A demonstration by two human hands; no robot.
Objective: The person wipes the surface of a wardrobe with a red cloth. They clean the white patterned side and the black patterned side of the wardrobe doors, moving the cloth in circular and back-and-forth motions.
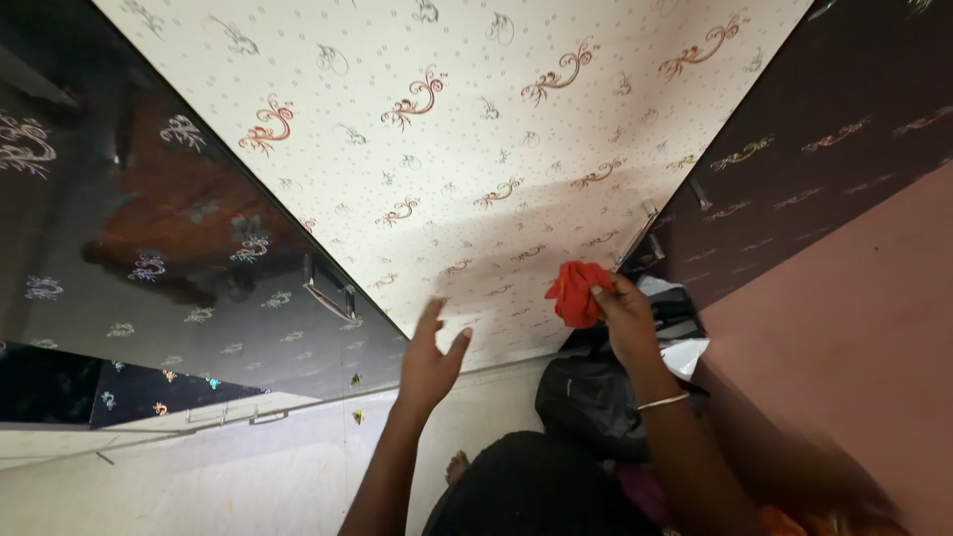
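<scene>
My right hand [627,316] grips a small red cloth [572,291], held up in front of a cream wardrobe door [476,149] patterned with swirls. A thin bangle circles that wrist. My left hand [430,359] is raised with its fingers spread, empty, close to the lower edge of the same cream door. Below the right hand, dark bags and clothes [596,397] sit in the gap where the door stands ajar.
A glossy black wardrobe door [149,248] with a metal handle [328,288] fills the left. A dark brown patterned door [794,159] and a plain reddish wall [854,337] are on the right. A pale floor [199,476] lies below, with my foot showing.
</scene>
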